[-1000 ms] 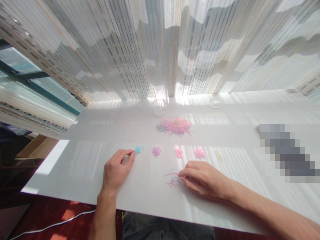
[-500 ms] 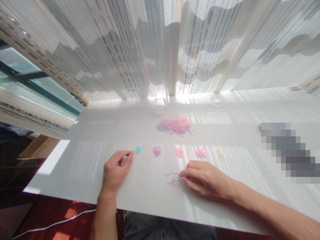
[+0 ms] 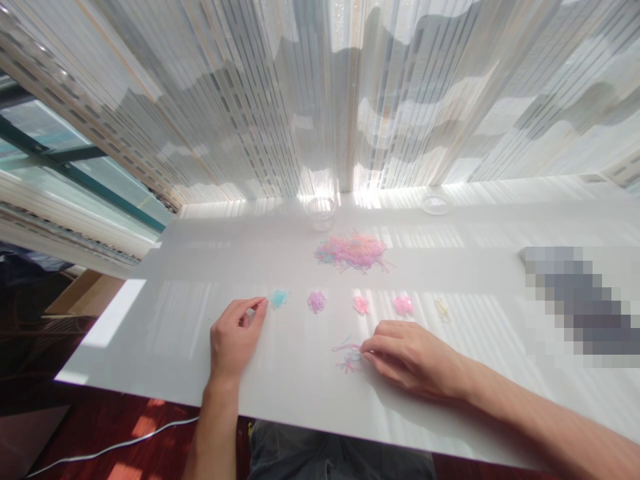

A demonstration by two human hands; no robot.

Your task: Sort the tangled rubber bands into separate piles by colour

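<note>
My left hand [image 3: 237, 337] is closed in a thumb-and-forefinger pinch at the left edge of a small teal pile of thin rubber bands [image 3: 279, 299]. Anything between those fingertips is too small to make out. My right hand [image 3: 407, 357] pinches at the right side of a loose mixed cluster of purple and teal rubber bands [image 3: 349, 360]; a strand runs to its fingertips. Further right of the teal pile lie a purple pile [image 3: 317, 302], a coral pile [image 3: 361, 305], a pink pile [image 3: 403, 306] and a pale yellow pile [image 3: 443, 310].
A big mixed heap of bands [image 3: 354, 251] lies behind the row. A clear round cup [image 3: 321, 213] and a clear lid [image 3: 436, 204] stand at the back of the white table [image 3: 165, 333], by the curtain [image 3: 320, 100]. A blurred-out object [image 3: 580, 300] lies at right.
Both hands keep nearly the same pose. The left fingertips have drawn back very slightly from the teal pile; otherwise the view has only shifted a little.
</note>
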